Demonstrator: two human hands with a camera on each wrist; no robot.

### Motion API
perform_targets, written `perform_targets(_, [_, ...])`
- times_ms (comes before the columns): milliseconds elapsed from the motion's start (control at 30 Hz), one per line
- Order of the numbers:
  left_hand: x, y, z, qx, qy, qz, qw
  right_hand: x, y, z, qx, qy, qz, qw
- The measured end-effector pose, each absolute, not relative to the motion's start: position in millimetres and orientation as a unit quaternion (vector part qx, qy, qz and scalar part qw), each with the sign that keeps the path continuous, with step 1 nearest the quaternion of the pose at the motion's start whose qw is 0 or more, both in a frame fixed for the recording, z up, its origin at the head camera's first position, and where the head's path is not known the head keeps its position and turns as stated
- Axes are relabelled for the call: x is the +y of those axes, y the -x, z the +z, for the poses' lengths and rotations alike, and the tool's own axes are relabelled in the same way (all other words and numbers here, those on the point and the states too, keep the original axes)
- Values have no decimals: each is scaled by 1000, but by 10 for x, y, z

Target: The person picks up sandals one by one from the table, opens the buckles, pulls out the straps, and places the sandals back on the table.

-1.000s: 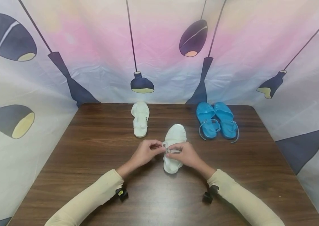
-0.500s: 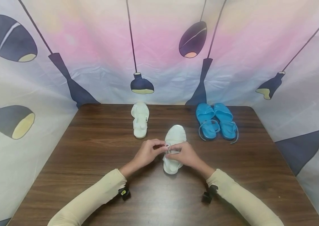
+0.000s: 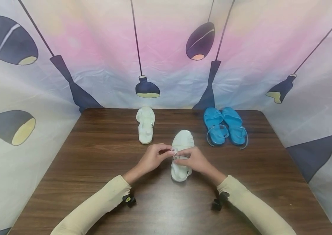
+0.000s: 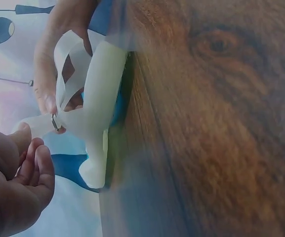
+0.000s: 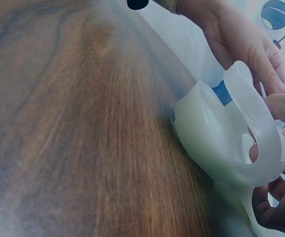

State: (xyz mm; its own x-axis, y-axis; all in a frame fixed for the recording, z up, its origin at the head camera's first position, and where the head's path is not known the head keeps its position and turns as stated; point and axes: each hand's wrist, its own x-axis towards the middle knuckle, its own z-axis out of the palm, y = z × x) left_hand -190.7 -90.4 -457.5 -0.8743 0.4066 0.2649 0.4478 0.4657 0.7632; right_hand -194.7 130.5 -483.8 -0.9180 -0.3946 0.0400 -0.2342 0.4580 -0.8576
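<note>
I log remotely: nearer white sandal (image 3: 183,140) on table (image 3: 166,209), left hand (image 3: 151,158) at its nine o'clock pinching the strap end (image 4: 39,126), right hand (image 3: 197,161) at three gripping beside the buckle (image 4: 54,122), presumably to steady it.

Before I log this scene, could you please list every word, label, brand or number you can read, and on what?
None can be read in any view.
Front white sandal: none; its metal buckle is too small to judge.
Rear white sandal, blue sandals: none legible.
Fabric backdrop: printed lamps, no lettering.
Left wrist camera: yellow patch, too small to read.
</note>
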Motion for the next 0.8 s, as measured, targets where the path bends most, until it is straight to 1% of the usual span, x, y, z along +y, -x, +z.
perform_targets(300, [-913,1861,-4608,-859,245,-450,22,1277,1964,-4827,854,192,-473,104])
perform_targets(500, [-892,1854,-4613,-855,263,-446,21,1273,1986,-4839,856,200,-464,107])
perform_targets(800, [-904,1858,-4610,-851,265,-453,18,1286,1958,-4820,852,193,-473,119])
